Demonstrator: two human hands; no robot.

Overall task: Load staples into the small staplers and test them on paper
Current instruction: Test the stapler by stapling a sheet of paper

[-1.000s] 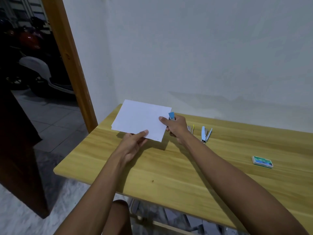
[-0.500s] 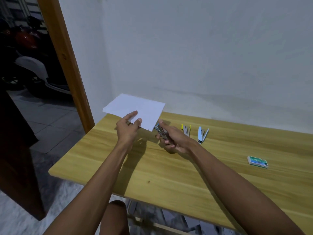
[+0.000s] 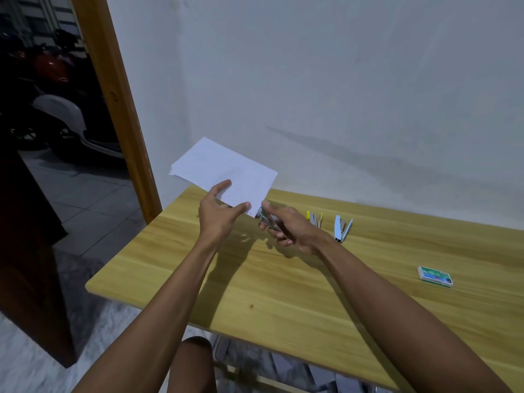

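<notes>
Head view: one camera only, looking down over both forearms at a wooden worktop point(image 3: 326, 279) set against a pale wall.
Left hand: my left hand point(image 3: 218, 214) holds the sheet of paper point(image 3: 226, 171) up off the worktop, thumb on top and fingers underneath, pinching its near edge.
Right hand: my right hand point(image 3: 286, 226) is wrapped around a small metal stapler point(image 3: 268, 219), fingers curled under and thumb on top, its nose touching the paper's near right corner.
Stapler mouth: I cannot tell whether the corner sits inside the mouth or just against it; too small and dim.
Where the task things are: paper and one stapler are in the air over the far left part of the worktop; a yellow-tipped stapler point(image 3: 315, 218) and a blue stapler point(image 3: 341, 228) lie just right of my right hand; the staple box point(image 3: 435, 277) lies well apart to the right.
Progress: I judge this to be the test step for the stapler in hand, so its loading looks done.
Left to do: the blue one lies splayed open, so I'd guess it needs loading or closing; the yellow one I cannot judge. Both look untested.
Count: three staplers, one staple box, and one paper, possibly a thin stack, since its far left corner shows more than one edge.
Background: an open doorway on the left with a parked scooter point(image 3: 56, 109) beyond.
</notes>
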